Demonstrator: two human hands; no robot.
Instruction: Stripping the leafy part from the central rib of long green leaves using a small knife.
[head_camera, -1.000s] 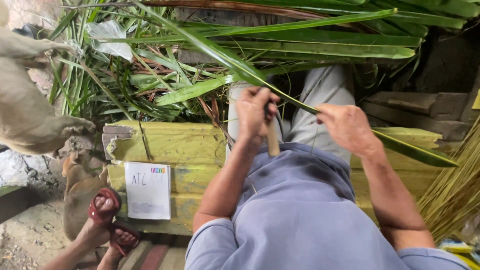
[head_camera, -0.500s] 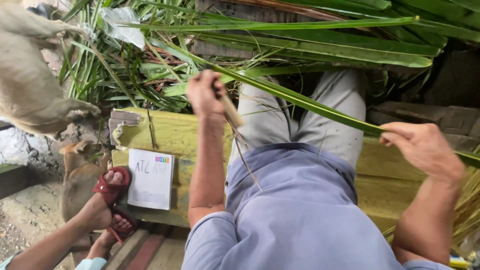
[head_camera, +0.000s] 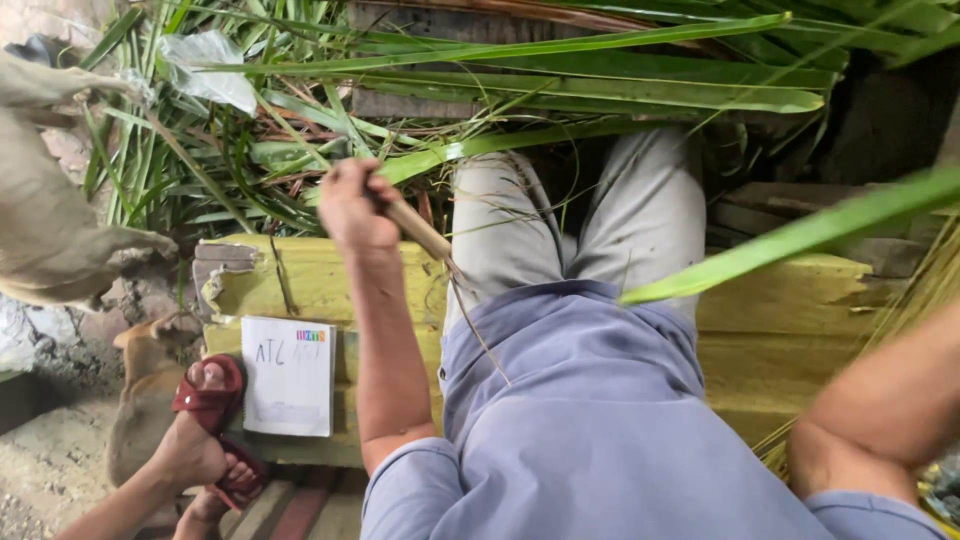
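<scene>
Left hand (head_camera: 352, 205) fisted tight on a wooden-handled knife (head_camera: 418, 230) above the yellow bench (head_camera: 330, 285) — blade hidden. Right hand out of frame, grip indeterminable. Palm leaf (head_camera: 800, 238) extends right — advisable: keep leaf taut, blade angled away.

A pale tan wooden handle (head_camera: 418, 229) is gripped in the left hand (head_camera: 350, 205). Green palm leaves (head_camera: 600, 95) are spread beyond it, and a yellow-green painted bench (head_camera: 320, 280) is seen below. Nearer the body, a blue-grey shirt (head_camera: 590, 420), light grey trousers (head_camera: 640, 200), a white card (head_camera: 290, 375) and red sandals (head_camera: 212, 400) are shown.
</scene>
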